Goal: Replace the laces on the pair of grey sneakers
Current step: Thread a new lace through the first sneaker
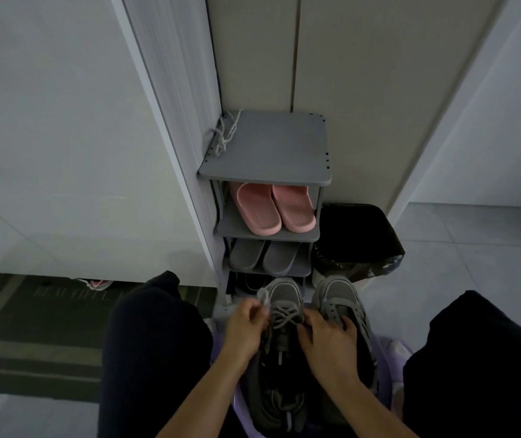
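Two grey sneakers stand side by side between my knees, toes pointing away. The left sneaker (284, 294) has a grey lace (284, 314) crossing its eyelets. My left hand (246, 324) pinches a loose end of that lace at the shoe's left side. My right hand (325, 339) rests on the same shoe's right side, fingers curled at the lace near the tongue. The right sneaker (338, 295) is laced and partly hidden by my right hand. A spare pale lace (226, 134) lies bunched on the top left corner of the shoe rack.
A grey shoe rack (268, 147) stands ahead, holding pink slippers (275, 210) and grey slippers (262, 257). A black-lined bin (357, 238) sits right of it. A dark doormat (41, 317) lies left. My dark-clad knees flank the shoes; a lilac surface (391, 352) lies under them.
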Available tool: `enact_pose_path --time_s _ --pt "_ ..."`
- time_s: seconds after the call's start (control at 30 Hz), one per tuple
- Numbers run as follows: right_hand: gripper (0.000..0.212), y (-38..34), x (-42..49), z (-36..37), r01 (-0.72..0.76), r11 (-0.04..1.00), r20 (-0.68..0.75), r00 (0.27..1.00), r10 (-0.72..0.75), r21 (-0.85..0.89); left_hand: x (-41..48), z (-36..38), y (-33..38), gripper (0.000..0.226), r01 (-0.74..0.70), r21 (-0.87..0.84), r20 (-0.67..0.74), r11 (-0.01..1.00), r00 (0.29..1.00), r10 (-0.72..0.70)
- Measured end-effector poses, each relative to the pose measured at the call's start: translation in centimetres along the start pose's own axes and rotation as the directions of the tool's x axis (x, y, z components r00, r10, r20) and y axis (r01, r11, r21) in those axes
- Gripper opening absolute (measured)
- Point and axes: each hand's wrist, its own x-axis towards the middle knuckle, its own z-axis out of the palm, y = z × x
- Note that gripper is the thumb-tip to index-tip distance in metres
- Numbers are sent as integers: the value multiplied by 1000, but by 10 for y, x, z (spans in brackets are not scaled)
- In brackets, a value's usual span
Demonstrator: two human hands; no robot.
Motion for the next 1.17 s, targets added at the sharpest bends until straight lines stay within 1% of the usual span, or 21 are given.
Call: enact_pose_path --time_s 0.1,0.17,0.23,0.3,0.33,0.37,0.4,0.43,0.47,0.5,0.53,0.57,0.6,0.67,0.73,0.77,0.83,0.93,1.03,1.1,1.17 --pt "23 -1 -1 -3 3 1000 -15 1000 -4 -24 2 -20 13 22 -129 -82 -209 988 972 110" --pt "23 -2 -2 -3 3 999 -3 1000 -3 -33 6 -33 20 35 -178 -115 -270 977 952 142" --pt "28 -3 -3 -5 27 998 -11 1000 -28 -64 5 -44 24 36 -159 -22 -203 987 967 151" --pt "33 -4 -2 -7 47 996 -28 998 -49 -74 4 -53 22 34 -109 239 4 965 994 111" --pt "34 -4 -2 -8 51 996 -42 998 -54 -70 3 -58 21 32 -123 451 138 884 988 67" --pt "34 -4 -2 -8 54 997 -47 997 -57 -61 2 -61 21 27 -161 653 243 740 970 -3" --pt "34 -3 -2 -6 63 996 -53 996 -66 -55 0 -62 22 19 -194 784 280 590 958 -58" --pt "34 -3 -2 -6 78 996 -57 995 -81 -51 -1 -60 20 21 -198 847 268 494 960 -74" --pt "31 -4 -2 -6 98 994 -60 993 -100 -48 -2 -56 18 37 -181 881 227 438 973 -53" --pt "26 -6 -2 -7 110 993 -64 992 -113 -45 -3 -50 19 48 -146 872 154 467 988 20" --pt "22 -7 -2 -7 123 992 -62 990 -125 -42 -4 -45 20 50 -120 829 54 546 989 135" --pt "23 -7 -2 -8 126 991 -42 991 -128 -42 -4 -39 20 46 -131 773 -25 620 971 237" --pt "28 -6 -2 -9 128 991 -17 992 -128 -38 -4 -31 22 39 -124 726 -68 677 966 249" --pt "35 -4 -1 -9 127 991 13 992 -126 -37 3 -17 19 36 -49 595 -17 803 997 73" --pt "35 -3 -1 -10 137 990 26 990 -137 -30 10 -4 12 32 138 281 95 950 981 -170" --pt "35 -3 -3 -11 145 989 39 989 -144 -15 13 1 9 25 189 105 102 976 975 -200" --pt "38 -1 -3 -11 139 989 62 988 -142 45 14 6 6 20 180 -101 43 978 983 -176" --pt "45 0 5 -14 101 982 30 994 -107 162 9 5 17 19 54 -176 57 983 997 -44" --pt "42 -2 19 -19 215 959 -89 975 -202 186 3 -4 35 21 -103 -122 287 987 948 135" --pt "41 -3 31 -23 291 887 -93 956 -277 359 0 -13 49 16 -210 -54 449 976 868 211" --pt "24 -2 42 -29 242 793 -39 963 -266 560 0 -24 63 16 -257 -49 481 965 841 248"
